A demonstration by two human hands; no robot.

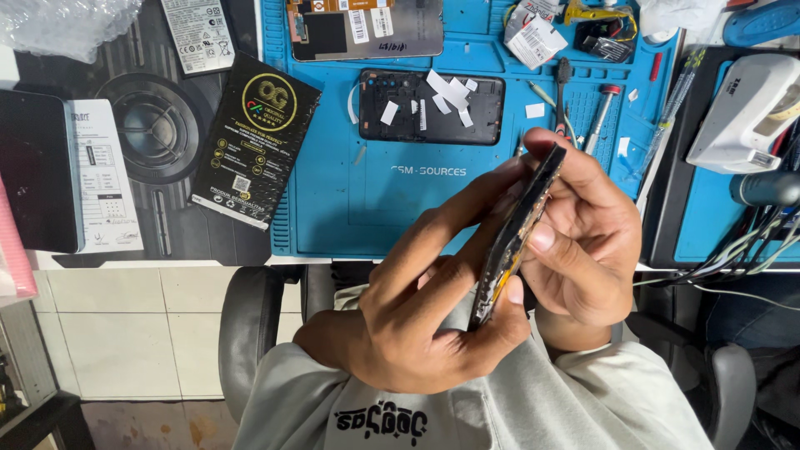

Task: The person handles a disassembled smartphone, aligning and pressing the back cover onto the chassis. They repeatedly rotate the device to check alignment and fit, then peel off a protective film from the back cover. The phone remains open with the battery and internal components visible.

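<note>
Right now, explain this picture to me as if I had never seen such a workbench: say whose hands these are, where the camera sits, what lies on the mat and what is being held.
There is no machine here: a person works with two bare hands. The one picture comes from a camera worn on the person's head, looking down past the lap to the bench. The left hand and the right hand together grip a phone body turned edge-on, so only its thin dark side with some yellow parts shows. On the bench lies a blue repair mat. On it rest a black phone frame with white strips of tape, a phone display panel at the top edge, and a screwdriver. Left of the mat lie a black printed package and a phone battery. At far right is a white tool with cables.
</note>
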